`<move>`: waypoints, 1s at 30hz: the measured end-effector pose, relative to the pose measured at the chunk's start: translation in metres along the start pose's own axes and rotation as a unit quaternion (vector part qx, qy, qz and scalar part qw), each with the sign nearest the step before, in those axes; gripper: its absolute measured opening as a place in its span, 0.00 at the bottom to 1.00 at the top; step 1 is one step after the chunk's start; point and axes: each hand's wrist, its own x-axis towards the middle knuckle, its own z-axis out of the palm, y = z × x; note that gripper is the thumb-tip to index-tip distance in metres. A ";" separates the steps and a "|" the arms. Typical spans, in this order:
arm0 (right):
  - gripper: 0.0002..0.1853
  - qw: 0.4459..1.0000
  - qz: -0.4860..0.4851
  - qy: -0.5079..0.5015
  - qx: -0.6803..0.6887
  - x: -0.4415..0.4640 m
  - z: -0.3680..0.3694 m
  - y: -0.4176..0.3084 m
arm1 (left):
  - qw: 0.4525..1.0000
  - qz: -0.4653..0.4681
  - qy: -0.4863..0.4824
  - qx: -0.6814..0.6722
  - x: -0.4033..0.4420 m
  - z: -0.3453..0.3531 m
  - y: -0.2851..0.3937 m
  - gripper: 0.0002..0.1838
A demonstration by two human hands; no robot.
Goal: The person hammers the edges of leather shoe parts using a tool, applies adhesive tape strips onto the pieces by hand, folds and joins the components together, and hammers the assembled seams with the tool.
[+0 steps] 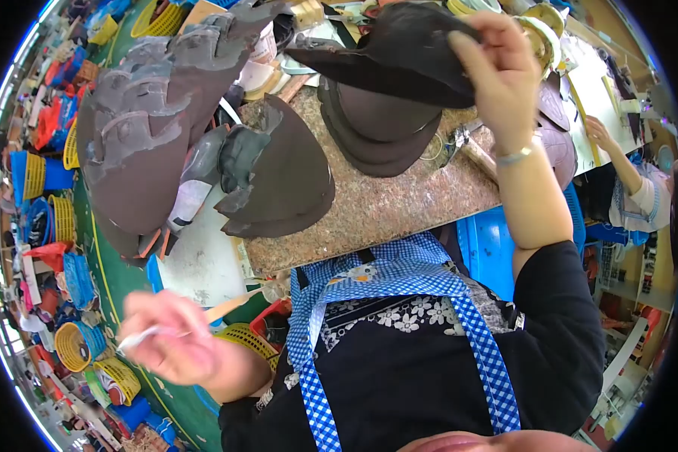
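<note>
At the top, my right hand [497,71] pinches the edge of a dark brown, leather-like curved piece [399,56], thumb on its near face. The piece is raised over a stack of similar brown pieces [380,124] on the stone-like slab [369,200]. My left hand [169,339], blurred, is closed at the lower left, away from the slab. From its fingers a thin white tip [139,337] sticks out, and a pale wooden stick [233,306] shows on its other side. They line up like one tool, but motion blur hides the join.
More brown pieces [286,177] with grey edges lie on the slab's left, beside a big overlapping pile [139,124]. A hammer-like tool [471,147] rests at right. A blue bin [486,248] stands below the edge. Another person's hand [599,134] is at far right.
</note>
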 end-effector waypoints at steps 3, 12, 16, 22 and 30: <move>0.08 0.989 0.132 -0.016 0.068 -0.013 0.006 -0.041 | 0.986 0.150 0.074 -0.003 0.017 0.010 0.020 0.08; 0.26 0.880 -0.094 -0.259 -0.388 -0.152 0.041 -0.001 | 0.966 0.057 -0.163 0.194 0.008 0.063 -0.031 0.12; 0.23 0.951 0.162 -0.252 0.073 -0.126 0.042 -0.029 | 0.950 -0.072 -0.272 0.131 -0.011 0.091 -0.066 0.13; 0.11 0.949 -0.081 -0.282 -0.113 -0.111 0.050 -0.038 | 0.894 -0.348 -0.266 -0.095 -0.024 0.096 -0.075 0.18; 0.14 0.935 -0.242 -0.221 -0.132 -0.112 0.071 -0.040 | 0.793 -0.501 -0.060 -0.341 -0.038 0.085 -0.086 0.18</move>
